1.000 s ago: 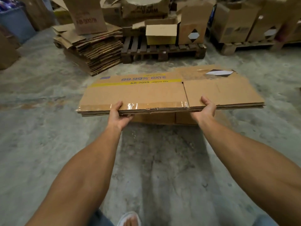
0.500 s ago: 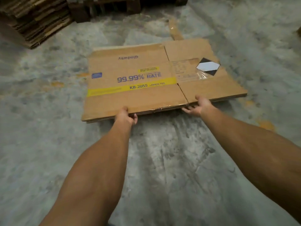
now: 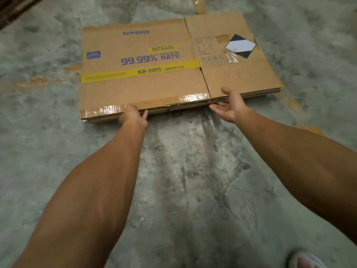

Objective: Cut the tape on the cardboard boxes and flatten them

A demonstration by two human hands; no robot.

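A stack of flattened cardboard boxes [image 3: 146, 82] lies flat and low on the concrete floor ahead of me. Its top sheet carries blue "99.99% RATE" print, a yellow band and a black-and-white diamond label [image 3: 240, 46]. Clear tape [image 3: 108, 110] runs along the near edge. My left hand [image 3: 133, 118] grips that near edge left of the middle, fingers curled over it. My right hand [image 3: 230, 107] holds the edge further right, thumb on top and fingers spread along the underside.
Stained grey concrete floor [image 3: 183, 180] surrounds the stack. A strip of cardboard [image 3: 200, 4] pokes out behind it. The dark edge of a cardboard pile [image 3: 11, 10] shows at the top left. My foot in a sandal [image 3: 307, 261] is at the bottom right.
Both hands have lowered the flattened stack from waist height down to the floor. My view has tipped downward, so the pallets and box piles have left the frame.
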